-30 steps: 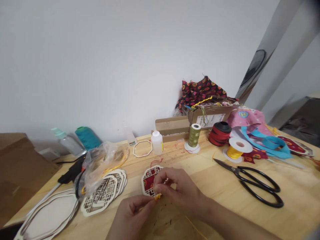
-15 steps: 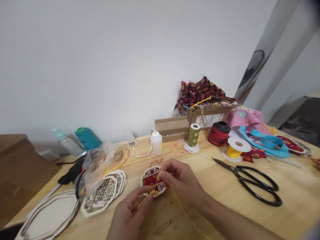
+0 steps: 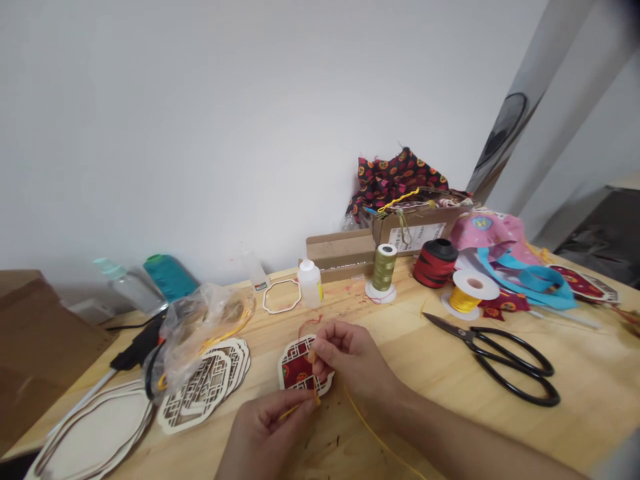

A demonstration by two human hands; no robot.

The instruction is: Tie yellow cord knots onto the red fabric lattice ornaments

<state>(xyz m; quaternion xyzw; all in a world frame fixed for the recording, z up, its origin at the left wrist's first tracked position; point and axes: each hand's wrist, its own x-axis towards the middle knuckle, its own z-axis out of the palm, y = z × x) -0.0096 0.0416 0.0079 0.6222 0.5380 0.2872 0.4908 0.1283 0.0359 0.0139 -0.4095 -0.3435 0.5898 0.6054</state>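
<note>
Both hands work over a wooden lattice ornament [image 3: 298, 369] backed with red patterned cloth, lying on the table with a small red cord at its top. My left hand [image 3: 273, 423] pinches yellow cord [image 3: 316, 398] between thumb and forefinger at the ornament's lower edge. My right hand [image 3: 350, 357] is closed on another part of the yellow cord, just above the ornament's right side, which it partly covers. A loose length of the cord trails from under the right hand toward the bottom edge of the view.
Black-handled scissors [image 3: 500, 357] lie to the right. Behind stand a yellow cord spool [image 3: 465, 301], a red thread spool [image 3: 435, 265], an olive thread spool [image 3: 384, 270] and a white bottle [image 3: 311, 287]. Stacked lattice frames [image 3: 197, 393] and a plastic bag [image 3: 185, 340] sit left.
My left hand has shifted slightly right and down, drawing its pinch on the yellow cord off the ornament's face. My right hand has moved a little left. The view has shifted slightly.
</note>
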